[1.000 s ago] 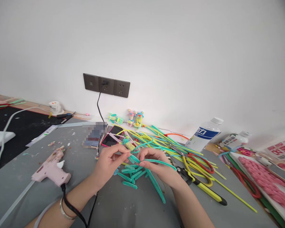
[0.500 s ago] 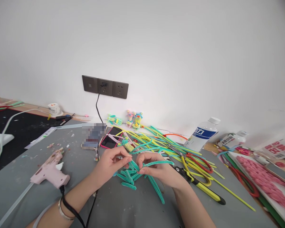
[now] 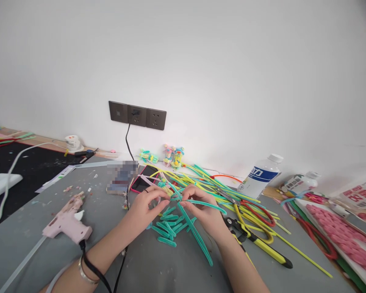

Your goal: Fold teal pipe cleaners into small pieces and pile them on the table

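Observation:
Over the grey mat, my left hand (image 3: 148, 206) pinches one end of a teal pipe cleaner (image 3: 210, 205) between thumb and forefinger. Close beside it, my right hand (image 3: 203, 211) grips the same pipe cleaner, and a long end sticks out to the right past the fingers. Other long teal stems (image 3: 199, 238) slant down toward me from between the hands; whether they are held too, I cannot tell. Just below lies a loose heap of short, folded teal pieces (image 3: 167, 232).
A pink glue gun (image 3: 67, 228) lies at left, its black cord running under my left forearm. Yellow-handled pliers (image 3: 266, 249), red-handled scissors (image 3: 259, 211) and long yellow stems are at right. Behind stand small pipe-cleaner figures (image 3: 177, 156), a phone (image 3: 142, 183) and a bottle (image 3: 260, 176).
Both hands have risen slightly away from the short teal pieces, which now show more fully beneath them. The pipe cleaner's right end tilts lower.

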`<action>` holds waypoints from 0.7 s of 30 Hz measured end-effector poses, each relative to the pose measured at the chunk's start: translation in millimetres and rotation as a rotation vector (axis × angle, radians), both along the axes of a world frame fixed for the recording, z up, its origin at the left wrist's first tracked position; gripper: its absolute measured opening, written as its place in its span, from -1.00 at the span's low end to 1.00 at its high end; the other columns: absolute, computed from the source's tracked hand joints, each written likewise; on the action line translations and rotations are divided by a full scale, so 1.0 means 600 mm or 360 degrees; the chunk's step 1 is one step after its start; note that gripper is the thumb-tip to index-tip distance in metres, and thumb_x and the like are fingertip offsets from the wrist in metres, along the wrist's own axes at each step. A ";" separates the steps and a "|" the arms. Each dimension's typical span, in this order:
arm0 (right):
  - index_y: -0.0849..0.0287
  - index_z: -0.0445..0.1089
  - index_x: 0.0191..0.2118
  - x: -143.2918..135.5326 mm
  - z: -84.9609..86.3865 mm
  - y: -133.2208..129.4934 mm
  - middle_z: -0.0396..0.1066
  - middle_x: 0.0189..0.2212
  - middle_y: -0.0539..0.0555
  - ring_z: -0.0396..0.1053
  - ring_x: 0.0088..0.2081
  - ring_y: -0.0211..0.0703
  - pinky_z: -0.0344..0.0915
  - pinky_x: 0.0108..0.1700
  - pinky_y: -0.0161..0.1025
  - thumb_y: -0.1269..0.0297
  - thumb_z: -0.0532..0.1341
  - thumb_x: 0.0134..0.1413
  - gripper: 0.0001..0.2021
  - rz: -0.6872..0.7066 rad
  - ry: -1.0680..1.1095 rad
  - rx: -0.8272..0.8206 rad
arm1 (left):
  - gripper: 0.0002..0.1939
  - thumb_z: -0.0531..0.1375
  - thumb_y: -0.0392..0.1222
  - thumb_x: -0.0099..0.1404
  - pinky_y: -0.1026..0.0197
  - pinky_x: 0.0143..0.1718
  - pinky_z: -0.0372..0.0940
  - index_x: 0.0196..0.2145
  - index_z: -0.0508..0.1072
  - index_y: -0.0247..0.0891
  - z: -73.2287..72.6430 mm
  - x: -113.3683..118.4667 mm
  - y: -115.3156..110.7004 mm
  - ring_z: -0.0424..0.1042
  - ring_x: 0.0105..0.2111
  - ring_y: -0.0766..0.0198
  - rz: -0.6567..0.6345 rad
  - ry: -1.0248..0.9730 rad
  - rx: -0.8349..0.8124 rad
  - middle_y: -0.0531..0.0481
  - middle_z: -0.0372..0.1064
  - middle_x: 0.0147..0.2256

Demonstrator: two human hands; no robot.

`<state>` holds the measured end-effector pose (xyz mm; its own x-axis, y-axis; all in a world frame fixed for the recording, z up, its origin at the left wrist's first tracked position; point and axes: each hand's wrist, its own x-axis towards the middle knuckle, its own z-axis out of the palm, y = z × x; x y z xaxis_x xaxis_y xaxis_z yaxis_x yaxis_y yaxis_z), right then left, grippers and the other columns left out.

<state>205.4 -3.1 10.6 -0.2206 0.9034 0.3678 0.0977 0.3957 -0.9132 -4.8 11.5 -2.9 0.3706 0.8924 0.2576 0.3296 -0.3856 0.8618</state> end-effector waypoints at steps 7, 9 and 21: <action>0.12 0.43 -0.41 -0.030 -0.007 -0.012 0.33 -0.44 -0.01 0.27 -0.36 -0.17 0.18 -0.29 -0.24 0.26 0.35 0.14 -0.85 0.0084 -0.0063 0.0069 | -0.61 0.18 0.13 0.31 0.28 -0.48 0.02 -0.43 0.41 -0.28 0.009 0.008 -0.014 0.11 -0.51 0.33 -0.0207 -0.0447 -0.0511 0.11 0.16 -0.53; 0.12 0.43 -0.40 -0.033 -0.007 -0.015 0.33 -0.43 -0.01 0.26 -0.36 -0.18 0.18 -0.29 -0.25 0.27 0.35 0.14 -0.87 0.0131 -0.0039 0.0027 | -0.57 0.22 0.17 0.27 0.29 -0.49 -0.02 -0.47 0.36 -0.27 0.009 0.011 -0.018 0.05 -0.52 0.35 -0.0188 -0.0515 -0.0566 0.15 0.09 -0.54; 0.13 0.49 -0.30 -0.012 -0.002 -0.018 0.39 -0.36 0.02 0.37 -0.31 -0.19 0.30 -0.26 -0.28 0.17 0.42 0.08 -0.82 0.0388 0.0361 -0.0388 | -0.56 0.26 0.18 0.26 0.27 -0.44 -0.02 -0.46 0.37 -0.28 0.010 0.004 -0.027 0.06 -0.46 0.33 -0.0372 -0.0559 -0.0636 0.11 0.12 -0.49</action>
<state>198.2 -14.0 9.5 -0.3770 0.9013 0.2135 -0.1866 0.1519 -0.9706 -2.4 -4.6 2.9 0.5229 0.8503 0.0605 -0.0570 -0.0359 0.9977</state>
